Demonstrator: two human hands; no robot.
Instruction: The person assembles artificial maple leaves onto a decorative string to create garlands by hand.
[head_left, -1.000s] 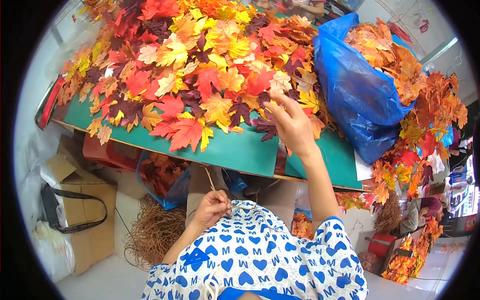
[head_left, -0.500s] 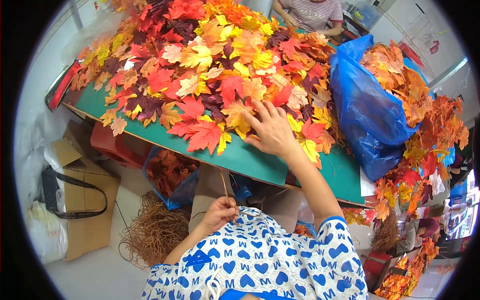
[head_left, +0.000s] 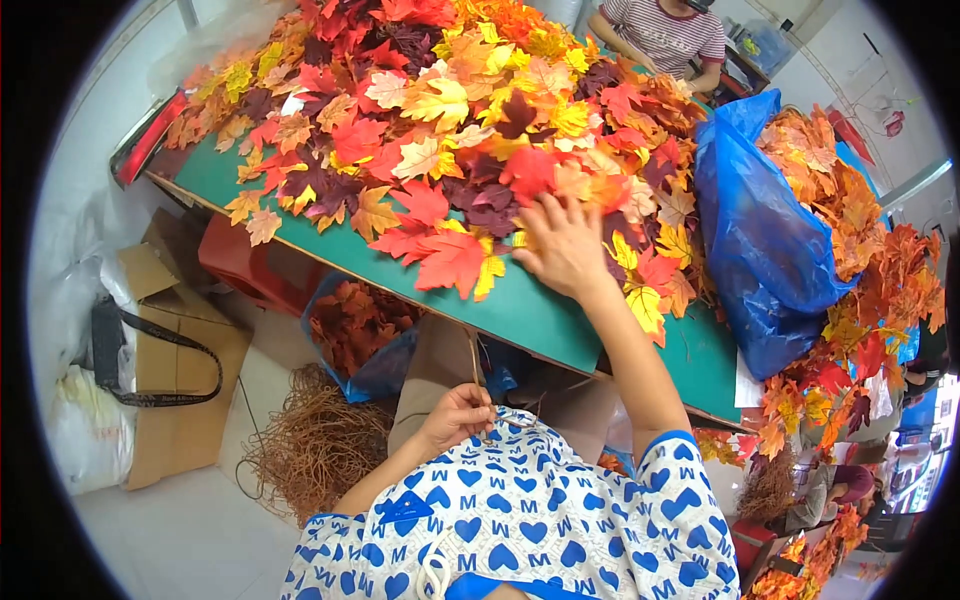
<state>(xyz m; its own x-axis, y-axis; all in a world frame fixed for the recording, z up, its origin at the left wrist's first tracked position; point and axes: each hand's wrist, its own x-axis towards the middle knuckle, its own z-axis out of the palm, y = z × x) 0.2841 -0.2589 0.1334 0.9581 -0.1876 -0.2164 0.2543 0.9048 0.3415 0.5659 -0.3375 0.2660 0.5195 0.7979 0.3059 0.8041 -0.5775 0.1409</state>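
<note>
A heap of artificial maple leaves in red, orange, yellow and dark purple covers much of the green tabletop. At the heap's near edge my right hand reaches over the table with its fingers spread. Its fingertips touch blurred red and orange leaves; whether any leaf is pinched there is hidden. Low over my lap, my left hand is closed on a thin brown stem, which points up toward the table edge.
On the right stands a blue plastic bag of orange leaves. Below the table are a tangle of brown stems, another leaf-filled bag, a red stool and a cardboard box. Across the table sits a person in a striped shirt.
The view has shifted, so the scene sits farther right. Under my right hand leaves have been pushed aside, baring dark purple ones. My left hand keeps the stem.
</note>
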